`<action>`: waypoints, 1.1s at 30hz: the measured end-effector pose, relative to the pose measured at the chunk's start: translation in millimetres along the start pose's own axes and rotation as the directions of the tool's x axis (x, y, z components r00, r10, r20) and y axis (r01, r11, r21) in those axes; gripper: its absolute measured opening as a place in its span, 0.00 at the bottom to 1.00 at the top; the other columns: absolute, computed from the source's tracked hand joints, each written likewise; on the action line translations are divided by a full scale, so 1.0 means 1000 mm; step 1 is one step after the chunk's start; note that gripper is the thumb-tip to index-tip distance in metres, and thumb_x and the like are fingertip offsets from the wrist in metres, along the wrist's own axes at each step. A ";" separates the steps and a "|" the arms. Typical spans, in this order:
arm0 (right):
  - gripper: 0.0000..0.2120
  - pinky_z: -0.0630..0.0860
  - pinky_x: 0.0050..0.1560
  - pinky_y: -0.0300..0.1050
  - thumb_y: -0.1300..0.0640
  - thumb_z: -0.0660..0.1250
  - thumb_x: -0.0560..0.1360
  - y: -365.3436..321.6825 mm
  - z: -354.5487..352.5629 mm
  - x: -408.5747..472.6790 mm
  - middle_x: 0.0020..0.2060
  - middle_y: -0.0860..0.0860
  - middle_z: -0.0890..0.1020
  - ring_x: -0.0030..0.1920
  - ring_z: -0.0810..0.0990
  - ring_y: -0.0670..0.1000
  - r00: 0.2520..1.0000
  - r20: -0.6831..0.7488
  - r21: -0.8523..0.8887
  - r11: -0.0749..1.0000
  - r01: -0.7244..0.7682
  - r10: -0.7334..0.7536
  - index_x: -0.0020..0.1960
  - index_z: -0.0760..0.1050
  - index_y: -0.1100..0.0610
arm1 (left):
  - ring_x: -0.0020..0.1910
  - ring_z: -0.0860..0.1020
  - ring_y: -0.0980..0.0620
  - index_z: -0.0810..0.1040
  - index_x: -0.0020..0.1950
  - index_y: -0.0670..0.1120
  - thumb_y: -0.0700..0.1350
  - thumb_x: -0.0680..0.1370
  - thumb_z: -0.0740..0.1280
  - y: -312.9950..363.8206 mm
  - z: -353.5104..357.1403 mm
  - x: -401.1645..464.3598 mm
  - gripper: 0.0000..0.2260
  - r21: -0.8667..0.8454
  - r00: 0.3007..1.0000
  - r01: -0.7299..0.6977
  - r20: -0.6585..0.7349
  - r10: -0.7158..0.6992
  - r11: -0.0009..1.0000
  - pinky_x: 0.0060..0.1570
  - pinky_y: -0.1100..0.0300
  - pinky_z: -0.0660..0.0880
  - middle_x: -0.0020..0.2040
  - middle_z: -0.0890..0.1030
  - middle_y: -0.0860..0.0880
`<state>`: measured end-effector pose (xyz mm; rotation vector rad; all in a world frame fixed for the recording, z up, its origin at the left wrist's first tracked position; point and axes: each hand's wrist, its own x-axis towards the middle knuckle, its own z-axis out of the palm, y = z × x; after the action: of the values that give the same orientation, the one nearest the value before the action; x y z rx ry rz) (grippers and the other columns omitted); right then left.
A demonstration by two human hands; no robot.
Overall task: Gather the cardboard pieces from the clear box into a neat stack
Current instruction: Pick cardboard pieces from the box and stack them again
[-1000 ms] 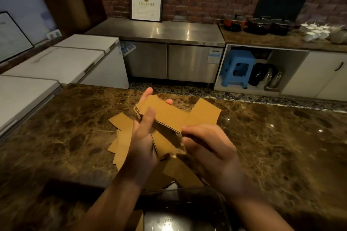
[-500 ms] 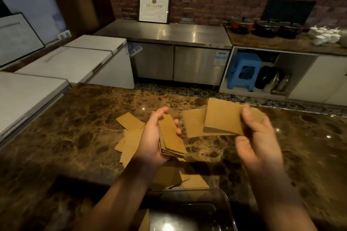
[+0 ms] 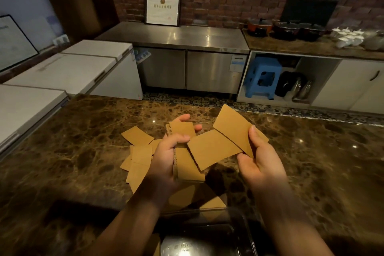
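Observation:
My left hand (image 3: 166, 158) grips a small stack of brown cardboard pieces (image 3: 187, 166) on edge above the marble counter. My right hand (image 3: 257, 156) pinches two loose cardboard pieces (image 3: 220, 147), fanned apart, their left corner touching the stack. Several more cardboard pieces (image 3: 139, 151) lie scattered flat on the counter left of my left hand, and a few more (image 3: 214, 203) lie below the stack near the box. The clear box (image 3: 243, 220) sits at the counter's near edge between my forearms; its inside is dark and partly hidden.
The brown marble counter (image 3: 311, 162) stretches wide on both sides. White chest freezers (image 3: 62, 70) stand to the left. Beyond the counter are a steel cabinet (image 3: 187, 64) and a blue stool (image 3: 264, 77).
My right hand has brought its two pieces leftward and down until they meet the stack in my left hand. A second ago both hands were together on one bundle.

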<state>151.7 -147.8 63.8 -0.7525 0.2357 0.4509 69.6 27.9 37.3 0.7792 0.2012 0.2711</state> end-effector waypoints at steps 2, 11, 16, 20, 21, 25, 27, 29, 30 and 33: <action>0.17 0.82 0.56 0.51 0.53 0.63 0.83 0.008 0.005 0.000 0.64 0.57 0.79 0.62 0.79 0.56 0.998 -0.046 -0.049 0.998 -0.038 0.036 0.70 0.71 0.56 | 0.48 0.85 0.43 0.81 0.59 0.54 0.37 0.73 0.64 0.000 -0.001 -0.001 0.18 0.046 0.998 -0.012 -0.068 0.015 0.999 0.38 0.49 0.82 0.55 0.85 0.43; 0.12 0.85 0.38 0.53 0.57 0.71 0.74 0.009 0.032 0.006 0.43 0.53 0.89 0.44 0.88 0.52 0.986 0.118 0.192 0.977 0.090 -0.114 0.57 0.77 0.52 | 0.30 0.80 0.45 0.77 0.64 0.42 0.51 0.72 0.69 -0.001 0.021 -0.005 0.23 -0.176 0.880 0.446 -0.090 -0.466 0.877 0.29 0.57 0.78 0.42 0.81 0.39; 0.19 0.83 0.42 0.61 0.52 0.72 0.67 0.026 0.038 0.022 0.53 0.59 0.85 0.51 0.85 0.59 0.983 0.186 0.107 0.994 -0.008 -0.012 0.58 0.77 0.51 | 0.31 0.79 0.44 0.80 0.58 0.40 0.54 0.72 0.67 -0.006 0.029 -0.010 0.22 -0.212 0.816 0.577 0.138 -0.561 0.788 0.30 0.55 0.79 0.41 0.78 0.39; 0.06 0.83 0.47 0.61 0.54 0.71 0.71 0.032 0.025 0.037 0.49 0.56 0.87 0.54 0.82 0.59 0.968 0.242 0.022 0.997 0.067 -0.071 0.48 0.81 0.52 | 0.36 0.76 0.45 0.71 0.68 0.44 0.40 0.68 0.70 -0.007 0.018 -0.012 0.28 -0.125 0.888 0.459 0.097 -0.450 0.879 0.33 0.53 0.80 0.41 0.78 0.40; 0.04 0.83 0.45 0.56 0.55 0.70 0.72 0.032 0.022 0.039 0.47 0.54 0.87 0.52 0.83 0.57 0.964 0.252 0.000 0.996 0.086 -0.083 0.46 0.81 0.51 | 0.37 0.79 0.44 0.72 0.69 0.42 0.39 0.69 0.69 -0.006 0.015 -0.013 0.28 -0.077 0.911 0.411 0.074 -0.406 0.908 0.34 0.53 0.80 0.42 0.80 0.40; 0.12 0.83 0.41 0.48 0.55 0.69 0.74 0.028 0.014 0.037 0.45 0.54 0.88 0.46 0.87 0.54 0.980 0.195 0.004 1.000 0.031 -0.031 0.57 0.79 0.56 | 0.47 0.85 0.41 0.78 0.67 0.50 0.36 0.70 0.69 -0.003 0.005 -0.014 0.25 0.027 0.980 0.190 -0.067 -0.187 0.982 0.39 0.50 0.82 0.53 0.86 0.41; 0.14 0.83 0.39 0.49 0.53 0.66 0.79 0.025 0.010 0.030 0.42 0.57 0.88 0.41 0.87 0.54 0.985 0.175 0.057 0.998 -0.016 0.006 0.60 0.78 0.60 | 0.48 0.86 0.42 0.79 0.65 0.54 0.34 0.66 0.70 0.001 0.002 -0.013 0.29 0.098 0.987 0.096 -0.135 -0.082 0.991 0.38 0.51 0.82 0.52 0.87 0.43; 0.16 0.83 0.37 0.49 0.50 0.64 0.80 0.024 0.005 0.023 0.40 0.57 0.87 0.38 0.87 0.53 0.985 0.170 0.004 1.000 -0.031 0.030 0.61 0.79 0.60 | 0.49 0.86 0.43 0.76 0.66 0.57 0.32 0.64 0.72 0.005 0.001 -0.012 0.34 0.161 0.988 0.022 -0.152 0.003 0.987 0.38 0.51 0.82 0.52 0.87 0.44; 0.16 0.83 0.37 0.48 0.49 0.63 0.81 0.025 0.004 0.020 0.40 0.56 0.87 0.38 0.87 0.53 0.986 0.164 -0.064 0.998 -0.019 0.029 0.61 0.79 0.58 | 0.51 0.85 0.43 0.76 0.67 0.58 0.31 0.64 0.71 0.006 0.002 -0.011 0.35 0.175 0.991 -0.009 -0.131 0.032 0.985 0.40 0.50 0.83 0.53 0.86 0.45; 0.11 0.83 0.39 0.48 0.50 0.63 0.81 0.033 0.004 0.011 0.45 0.53 0.88 0.44 0.87 0.52 0.982 0.187 -0.302 0.951 0.069 -0.012 0.54 0.82 0.51 | 0.55 0.83 0.44 0.73 0.69 0.61 0.31 0.64 0.65 0.005 0.008 -0.008 0.39 0.208 0.994 -0.084 -0.048 0.096 0.974 0.47 0.47 0.82 0.57 0.85 0.49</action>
<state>146.0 -120.3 42.8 -1.0133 -0.0255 0.5210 63.5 23.9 47.2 0.9884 0.2522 0.3627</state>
